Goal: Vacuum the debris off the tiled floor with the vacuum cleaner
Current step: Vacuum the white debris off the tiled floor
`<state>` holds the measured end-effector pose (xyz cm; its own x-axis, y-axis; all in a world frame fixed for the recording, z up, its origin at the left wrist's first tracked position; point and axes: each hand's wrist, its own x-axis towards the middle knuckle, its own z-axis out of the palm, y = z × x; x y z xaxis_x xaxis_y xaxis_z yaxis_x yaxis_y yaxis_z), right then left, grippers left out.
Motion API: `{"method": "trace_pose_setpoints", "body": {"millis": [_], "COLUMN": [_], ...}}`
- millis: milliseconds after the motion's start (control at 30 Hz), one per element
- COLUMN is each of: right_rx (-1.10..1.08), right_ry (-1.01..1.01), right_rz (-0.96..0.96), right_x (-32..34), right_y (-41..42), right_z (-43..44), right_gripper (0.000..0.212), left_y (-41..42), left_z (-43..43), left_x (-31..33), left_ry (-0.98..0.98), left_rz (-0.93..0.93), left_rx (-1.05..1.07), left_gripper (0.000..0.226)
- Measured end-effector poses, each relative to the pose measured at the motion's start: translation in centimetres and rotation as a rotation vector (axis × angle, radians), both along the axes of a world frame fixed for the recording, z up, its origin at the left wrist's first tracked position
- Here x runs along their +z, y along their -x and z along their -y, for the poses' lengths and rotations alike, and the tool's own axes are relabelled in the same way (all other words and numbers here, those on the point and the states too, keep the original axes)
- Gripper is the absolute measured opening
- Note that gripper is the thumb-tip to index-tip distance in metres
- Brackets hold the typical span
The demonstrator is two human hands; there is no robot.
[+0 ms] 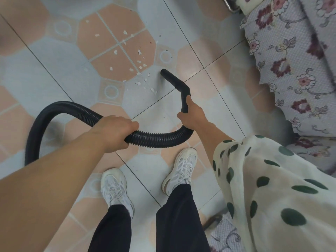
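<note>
Two hands hold one black vacuum hose: the left hand [116,131] wraps around the ribbed, flexible hose [158,140] partway along its loop, and the right hand [192,116] grips the lower end of the smooth, rigid, bent nozzle tube [175,83]. The tube's round mouth points at the floor just beside the nearest scraps; whether it touches the tile cannot be told. The debris [131,57], many small white irregular flakes, is scattered over one peach octagon and the pale grey tile next to it, toward the far side of the glossy tiled floor [54,73]. Along the floor's right edge hangs a quilted floral cover [291,60] with a scalloped hem, near the nozzle but apart from it. Two white mesh sneakers [114,186] stand at the floor's near side below dark trousers [178,220]. One loose cream sleeve [272,179] with dark green dots covers the right forearm.
</note>
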<state>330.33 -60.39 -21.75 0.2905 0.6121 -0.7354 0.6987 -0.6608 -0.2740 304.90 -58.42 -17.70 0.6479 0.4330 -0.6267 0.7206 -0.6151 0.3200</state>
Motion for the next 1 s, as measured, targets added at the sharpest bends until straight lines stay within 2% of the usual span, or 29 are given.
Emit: {"method": "trace_pose_setpoints", "body": {"millis": [233,500,1000], "right_rx": [-0.011,0.000,0.127], "right_ry": [0.053,0.060,-0.039], "right_rz": [-0.011,-0.036,0.022], "right_x": [0.5,-0.2,-1.9], "right_y": [1.0,2.8,5.0], "right_z": [5.0,7.8,-2.3], "right_gripper": [0.082,0.084,0.080], "left_y": [0.8,2.3,4.9], "left_z": [3.0,5.7,1.3], "left_x": [0.5,0.8,-0.7], "left_ry": [0.021,0.024,-0.065], "left_rz": [-0.028,-0.025,-0.029], "left_rx": [-0.054,-0.086,0.120], "left_gripper": [0.024,0.015,0.022]}}
